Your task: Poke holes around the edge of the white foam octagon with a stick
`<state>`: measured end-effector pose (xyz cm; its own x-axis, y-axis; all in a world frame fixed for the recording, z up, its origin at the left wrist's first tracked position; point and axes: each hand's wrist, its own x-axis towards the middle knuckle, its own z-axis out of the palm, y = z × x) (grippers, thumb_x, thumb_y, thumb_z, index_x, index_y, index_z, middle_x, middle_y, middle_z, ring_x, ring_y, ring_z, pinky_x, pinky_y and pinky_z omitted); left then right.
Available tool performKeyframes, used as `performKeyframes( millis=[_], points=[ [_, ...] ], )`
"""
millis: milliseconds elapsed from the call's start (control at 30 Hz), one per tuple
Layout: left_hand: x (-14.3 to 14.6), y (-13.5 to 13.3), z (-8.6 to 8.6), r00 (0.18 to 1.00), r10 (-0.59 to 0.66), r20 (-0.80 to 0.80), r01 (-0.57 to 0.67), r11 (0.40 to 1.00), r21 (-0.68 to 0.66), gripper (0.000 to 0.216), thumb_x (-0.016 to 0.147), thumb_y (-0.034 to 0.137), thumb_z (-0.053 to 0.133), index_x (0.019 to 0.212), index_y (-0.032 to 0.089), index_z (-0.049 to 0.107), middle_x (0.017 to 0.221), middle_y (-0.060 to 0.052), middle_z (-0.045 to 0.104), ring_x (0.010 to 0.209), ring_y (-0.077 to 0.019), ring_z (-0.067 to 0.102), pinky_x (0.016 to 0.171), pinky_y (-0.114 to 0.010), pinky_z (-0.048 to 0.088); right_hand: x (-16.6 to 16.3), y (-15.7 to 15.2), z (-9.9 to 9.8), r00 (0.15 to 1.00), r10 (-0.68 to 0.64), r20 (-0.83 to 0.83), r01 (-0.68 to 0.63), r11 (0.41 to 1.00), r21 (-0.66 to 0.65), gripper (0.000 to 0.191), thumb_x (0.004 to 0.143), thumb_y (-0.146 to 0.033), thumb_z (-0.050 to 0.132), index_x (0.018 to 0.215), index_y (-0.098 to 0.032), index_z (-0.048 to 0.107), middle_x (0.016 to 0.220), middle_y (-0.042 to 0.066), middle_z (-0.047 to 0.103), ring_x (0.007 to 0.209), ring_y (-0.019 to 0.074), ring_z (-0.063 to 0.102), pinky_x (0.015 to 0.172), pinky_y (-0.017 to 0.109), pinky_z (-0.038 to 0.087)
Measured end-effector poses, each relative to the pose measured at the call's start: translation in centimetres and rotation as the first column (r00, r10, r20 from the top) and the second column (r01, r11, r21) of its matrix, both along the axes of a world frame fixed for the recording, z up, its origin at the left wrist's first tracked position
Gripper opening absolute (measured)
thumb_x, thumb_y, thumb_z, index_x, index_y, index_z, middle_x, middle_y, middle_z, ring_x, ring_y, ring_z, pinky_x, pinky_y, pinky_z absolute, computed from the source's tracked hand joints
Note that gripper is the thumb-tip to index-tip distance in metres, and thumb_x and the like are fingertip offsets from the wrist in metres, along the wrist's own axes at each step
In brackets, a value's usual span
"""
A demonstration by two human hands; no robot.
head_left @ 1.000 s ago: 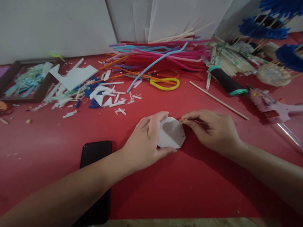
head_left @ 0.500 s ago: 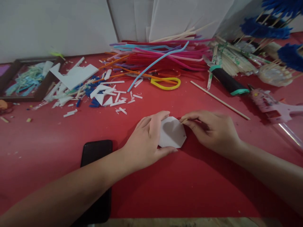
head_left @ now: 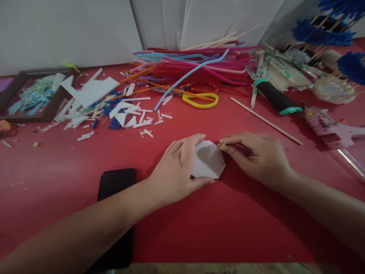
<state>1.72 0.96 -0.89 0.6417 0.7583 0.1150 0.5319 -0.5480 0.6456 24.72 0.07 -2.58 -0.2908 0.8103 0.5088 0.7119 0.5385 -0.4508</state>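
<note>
A small white many-sided foam piece lies on the red table in the middle. My left hand grips it from the left, fingers over its top edge and thumb under its lower edge. My right hand is closed in a pinch on a thin wooden stick, whose tip touches the upper right edge of the foam piece. Most of the stick is hidden inside the hand.
A black phone lies under my left forearm. Behind are white foam scraps, a pile of coloured pipe cleaners, yellow-handled scissors, a long wooden skewer, a black roll, a pink glue gun and a dark tray.
Almost nothing differs. Both hands keep their hold; the stick tip stays at the foam piece's upper right edge while the camera view shifts slightly.
</note>
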Motion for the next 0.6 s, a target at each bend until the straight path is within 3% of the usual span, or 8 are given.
performKeyframes(
  millis=[433,600],
  points=[
    [-0.02,-0.01,-0.07,1.000,-0.012,-0.005,0.012,0.999,0.048,0.082,0.078,0.045,0.081,0.140,0.019,0.033,0.144,-0.020,0.056,0.136,-0.0380,0.053,0.111,-0.056,0.044,0.02,0.04,-0.16,0.999,0.028,-0.016,-0.028,1.000,0.011,0.007,0.094,-0.023,0.061,0.090,-0.028,0.065,0.081,-0.002,0.077,0.069,0.0147,0.073,0.060,0.025,0.056],
    [0.02,-0.26,0.09,0.999,-0.020,-0.032,0.022,0.997,0.079,0.073,0.080,0.031,0.071,0.141,0.016,0.034,0.144,-0.020,0.056,0.136,-0.0346,0.052,0.113,-0.054,0.042,-0.11,-0.40,0.48,0.969,-0.084,-0.232,0.107,0.990,0.088,0.005,0.090,-0.023,0.066,0.090,-0.028,0.066,0.083,0.000,0.076,0.075,0.0160,0.073,0.068,0.029,0.060]
  ],
)
